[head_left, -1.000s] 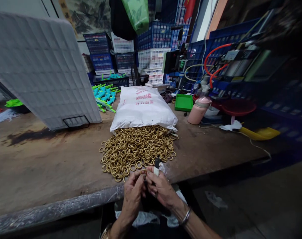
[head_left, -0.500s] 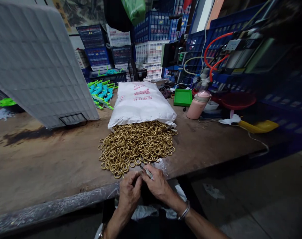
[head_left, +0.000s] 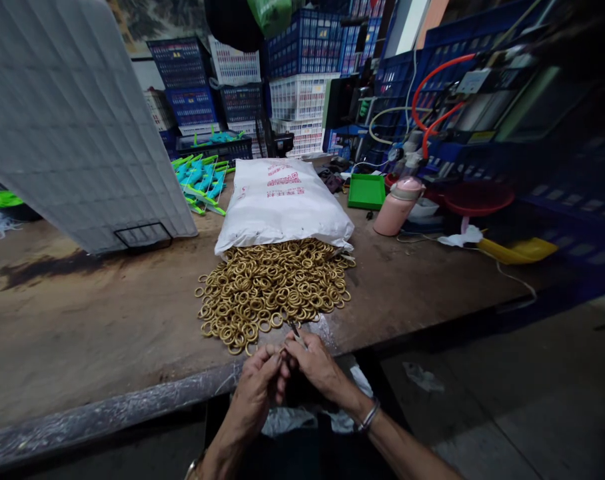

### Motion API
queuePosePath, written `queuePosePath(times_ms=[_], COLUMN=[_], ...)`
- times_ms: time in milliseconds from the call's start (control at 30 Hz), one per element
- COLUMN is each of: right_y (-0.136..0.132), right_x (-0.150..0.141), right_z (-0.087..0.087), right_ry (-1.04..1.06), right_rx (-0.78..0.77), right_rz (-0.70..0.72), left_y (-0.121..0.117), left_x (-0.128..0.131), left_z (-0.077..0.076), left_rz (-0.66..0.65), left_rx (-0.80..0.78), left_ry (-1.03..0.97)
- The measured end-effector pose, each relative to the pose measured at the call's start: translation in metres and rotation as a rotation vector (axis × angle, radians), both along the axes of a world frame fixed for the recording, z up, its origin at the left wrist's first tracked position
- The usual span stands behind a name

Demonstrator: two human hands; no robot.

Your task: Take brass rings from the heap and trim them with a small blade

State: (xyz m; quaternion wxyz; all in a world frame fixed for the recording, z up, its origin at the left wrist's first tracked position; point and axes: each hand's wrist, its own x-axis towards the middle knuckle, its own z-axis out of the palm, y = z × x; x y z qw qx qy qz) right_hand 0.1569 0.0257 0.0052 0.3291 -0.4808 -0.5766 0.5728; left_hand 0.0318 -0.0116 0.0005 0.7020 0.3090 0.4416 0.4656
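A pile of gold-coloured rings (head_left: 272, 293) spills across the table from beneath the white printed sack (head_left: 285, 207). At the table's front edge, just below the pile, my right hand (head_left: 318, 365) grips a slim knife-like tool (head_left: 296, 331) with its dark tip pointing away from me. My left hand (head_left: 257, 383) is closed in a pinch beside it, fingertips meeting those of my right hand. Whatever sits between the left fingertips is too small and shaded to name.
A tall pale padded panel (head_left: 82, 127) stands on the left, with turquoise and green plastic pieces (head_left: 202, 180) behind it. Toward the right are a green tray (head_left: 366, 192), a pink bottle (head_left: 398, 208) and a yellow scoop-like piece (head_left: 520, 252). Stacked crates (head_left: 302, 97) fill the back.
My left hand has turned, its fingers now more spread toward the right fingertips. The tool in my right hand has tipped more upright. The view has shifted slightly.
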Motion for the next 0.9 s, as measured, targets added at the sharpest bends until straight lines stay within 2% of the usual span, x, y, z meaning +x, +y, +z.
queuePosePath(times_ms=[67,167,333,533,667,900], right_y=[0.001,0.001,-0.007,-0.013,-0.014,-0.001], right_x=[0.001,0.004,0.008,0.006,0.003,-0.007], right_z=[-0.001,-0.005,-0.007,0.003,0.003,0.0], right_ry=[-0.062,-0.254,-0.499,-0.714,-0.827,-0.962], right_rx=[0.041,0.196,0.37,0.411,0.414,0.403], right_rz=[-0.019,-0.037,0.132,0.234,0.27,0.17], left_y=[0.0,-0.001,-0.001,0.0,-0.004,-0.02], left_x=[0.0,0.0,-0.001,-0.001,-0.004,-0.012], left_z=[0.001,0.002,0.005,0.007,0.003,0.006], left_rz=[0.014,0.046,0.086,0.127,0.134,0.105], left_rx=[-0.013,-0.04,-0.01,0.029,0.047,0.024], left_ry=[-0.008,0.046,0.167,0.229,0.242,-0.033])
